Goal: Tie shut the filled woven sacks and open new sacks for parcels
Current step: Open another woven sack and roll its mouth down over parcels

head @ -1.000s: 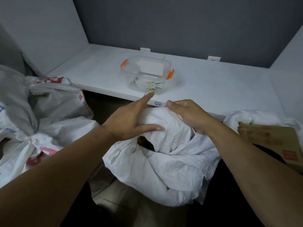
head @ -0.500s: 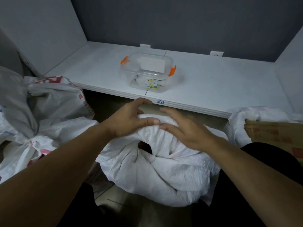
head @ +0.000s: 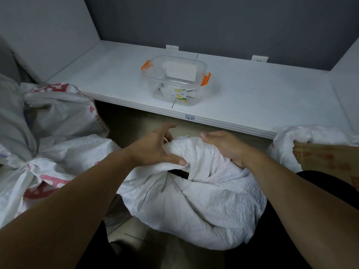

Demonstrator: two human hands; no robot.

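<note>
Drawn apart since half a second ago: right hand (head: pixel 227 147) off the crown of the white woven sack (head: pixel 194 202) and out to its right shoulder, palm rolled upward; left hand (head: pixel 155 149) stretched further over the far side of the bunched mouth. Sack itself down on the floor between the knees, just under the front edge of the table (head: pixel 252 98), mouth gathered into a thick twisted ridge but not yet knotted, with a dark gap showing beneath the ridge. Left hand grasping that ridge, thumb pressed into the near face, fingers reaching over the back. Right hand tucked against the cloth with fingers hidden behind the fold; impossible to tell whether clamped on it or merely cupped. Probably mid-gather, ahead of the tie. To do it well: sweep all loose edge from the far side into one neck, close the dark gap, twist tight before crossing the ends, and keep the tension low against the contents for a snug knot. Stiff, slippery-looking weave, likely to spring open under any slackening of hold. Elsewhere: tied printed sacks (head: pixel 48 148) at the left, an open sack (head: pixel 303 134) holding a cardboard box (head: pixel 326 158) at the right, a clear lidded tub (head: pixel 174 82) with orange clips on the table.
</note>
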